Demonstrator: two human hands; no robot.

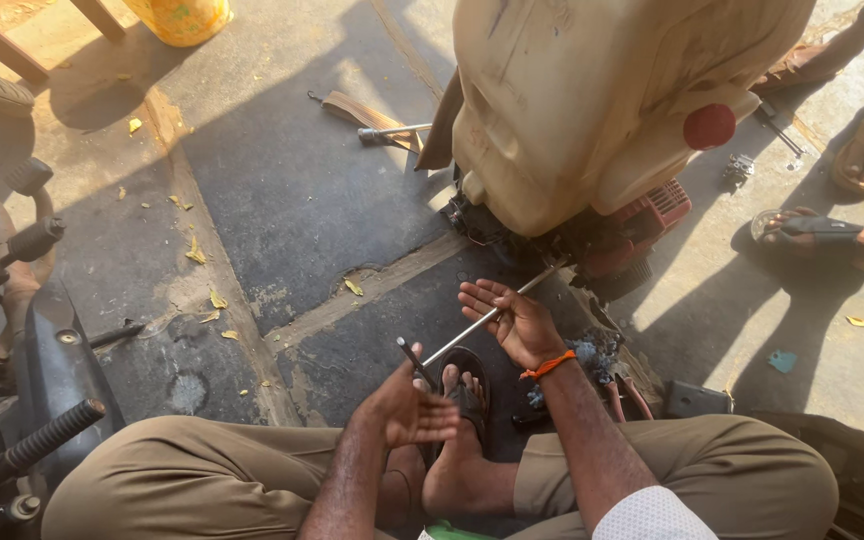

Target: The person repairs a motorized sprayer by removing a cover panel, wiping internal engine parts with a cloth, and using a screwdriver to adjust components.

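Here, two hands work over one long metal rod (492,315). The right hand (512,320) lies palm up, fingers spread, with the rod resting across it; the rod's far end vanishes under one cream plastic tank (592,100). The left hand (407,405) closes its fingers around the rod's dark near end. One red engine (642,225) sits half hidden beneath the tank. Three sandalled feet of other people are cut off at the right edge. A motorcycle (12,330) is only partly visible.

A long, thin metal rod (487,318) runs diagonally from the machine's base toward the sandalled foot. It lies across an open palm.
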